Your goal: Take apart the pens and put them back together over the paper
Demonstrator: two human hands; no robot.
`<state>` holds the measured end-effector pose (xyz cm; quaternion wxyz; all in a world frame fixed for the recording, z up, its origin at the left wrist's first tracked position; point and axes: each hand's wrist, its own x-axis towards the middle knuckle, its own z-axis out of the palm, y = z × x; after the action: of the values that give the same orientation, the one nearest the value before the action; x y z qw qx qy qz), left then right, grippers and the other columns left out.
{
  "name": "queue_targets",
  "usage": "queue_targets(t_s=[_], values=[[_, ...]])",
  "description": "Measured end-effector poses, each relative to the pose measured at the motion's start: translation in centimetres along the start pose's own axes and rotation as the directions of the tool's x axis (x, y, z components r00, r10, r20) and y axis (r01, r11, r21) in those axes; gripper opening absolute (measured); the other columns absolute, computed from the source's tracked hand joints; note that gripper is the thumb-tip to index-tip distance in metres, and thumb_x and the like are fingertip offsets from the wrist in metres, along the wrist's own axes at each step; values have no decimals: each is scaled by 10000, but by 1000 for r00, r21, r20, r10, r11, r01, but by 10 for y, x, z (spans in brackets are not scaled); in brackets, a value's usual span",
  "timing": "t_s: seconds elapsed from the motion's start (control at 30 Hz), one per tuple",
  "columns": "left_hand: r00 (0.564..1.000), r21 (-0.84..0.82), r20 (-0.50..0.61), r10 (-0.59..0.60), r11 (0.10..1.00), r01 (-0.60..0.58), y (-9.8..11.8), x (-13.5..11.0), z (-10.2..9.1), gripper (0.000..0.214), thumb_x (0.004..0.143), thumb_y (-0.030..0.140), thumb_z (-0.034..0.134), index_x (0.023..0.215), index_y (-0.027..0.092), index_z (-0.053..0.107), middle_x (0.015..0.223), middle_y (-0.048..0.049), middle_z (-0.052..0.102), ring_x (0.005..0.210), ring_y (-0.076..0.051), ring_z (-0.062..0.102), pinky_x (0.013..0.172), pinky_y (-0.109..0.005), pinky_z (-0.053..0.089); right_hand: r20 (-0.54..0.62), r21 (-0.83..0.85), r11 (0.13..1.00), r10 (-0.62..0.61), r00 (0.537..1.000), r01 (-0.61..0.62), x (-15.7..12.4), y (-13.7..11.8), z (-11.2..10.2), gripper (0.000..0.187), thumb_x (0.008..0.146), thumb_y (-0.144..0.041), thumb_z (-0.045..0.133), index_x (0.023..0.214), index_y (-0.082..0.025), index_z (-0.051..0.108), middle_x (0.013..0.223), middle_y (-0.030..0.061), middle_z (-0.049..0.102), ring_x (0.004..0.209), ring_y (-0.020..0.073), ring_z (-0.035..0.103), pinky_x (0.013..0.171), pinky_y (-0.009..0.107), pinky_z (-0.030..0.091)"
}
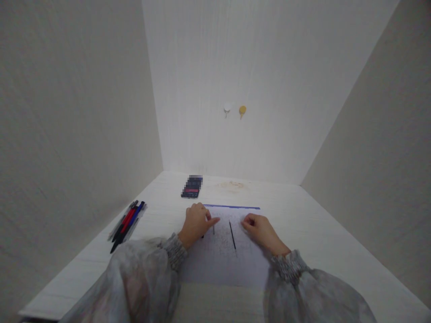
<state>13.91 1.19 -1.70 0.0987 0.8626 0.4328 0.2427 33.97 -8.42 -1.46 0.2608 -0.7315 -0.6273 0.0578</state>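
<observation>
A paper sheet (222, 269) with faint marks and a blue top edge lies under both hands. My left hand (197, 223) is over its left side, fingers curled and thumb pointing right. A short grey piece (213, 230) shows below that thumb, and a small dark tip pokes out under the palm; what the fingers hold is hidden. A thin black stick like a pen refill (232, 234) rests on the sheet between the hands. At the sheet's right edge, my right hand (261, 229) is closed with its fingertips together; anything in them is too small to make out.
Several pens (128, 224), black, red and blue, lie in a bunch on the left of the white table (310, 251). A phone (191, 187) with a blurred screen lies behind my left hand. Walls enclose three sides; a white hook (226, 108) and a yellow hook (242, 110) hang at the back.
</observation>
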Motion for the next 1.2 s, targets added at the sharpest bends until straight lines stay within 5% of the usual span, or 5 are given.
queue_targets(t_s=[0.43, 0.7, 0.9, 1.1, 1.2], values=[[980, 52, 196, -32, 998, 22, 9, -4, 11, 297, 607, 465, 568, 622, 175, 634, 819, -79, 522, 865, -255, 430, 706, -367, 251, 199, -371, 928, 64, 978, 14, -23, -52, 11, 182, 709, -294, 452, 767, -170, 573, 778, 75, 629, 711, 190, 568, 564, 258, 347], [939, 270, 222, 264, 908, -320, 21, -11, 17, 153, 759, 164, 429, 776, 109, 570, 870, -104, 497, 840, -221, 422, 714, -377, 257, 180, -465, 885, 105, 978, -9, -24, -59, 9, 205, 710, -186, 411, 788, -124, 590, 782, 132, 626, 732, 230, 588, 591, 300, 389], [904, 336, 190, 383, 840, -427, 29, -21, 19, 222, 774, 70, 311, 823, 88, 526, 825, -118, 494, 787, -219, 426, 729, -382, 271, 190, -455, 890, 114, 975, -16, -24, -65, 8, 199, 723, -143, 417, 785, -101, 601, 784, 174, 624, 743, 232, 595, 614, 298, 397], [903, 168, 168, 396, 891, -422, 35, -20, 13, 235, 793, 93, 280, 846, 112, 508, 782, -106, 527, 762, -210, 460, 767, -381, 281, 162, -415, 909, 111, 980, -35, -21, -57, 10, 163, 703, -185, 457, 763, -112, 590, 783, 155, 622, 729, 213, 585, 604, 280, 382], [967, -122, 68, 245, 964, -236, 33, -16, 6, 218, 796, 128, 308, 881, 130, 509, 747, -71, 548, 720, -181, 485, 720, -332, 331, 108, -308, 949, 109, 988, -71, -16, -49, 9, 135, 679, -217, 473, 708, -136, 577, 720, 108, 623, 678, 197, 569, 560, 263, 361]])
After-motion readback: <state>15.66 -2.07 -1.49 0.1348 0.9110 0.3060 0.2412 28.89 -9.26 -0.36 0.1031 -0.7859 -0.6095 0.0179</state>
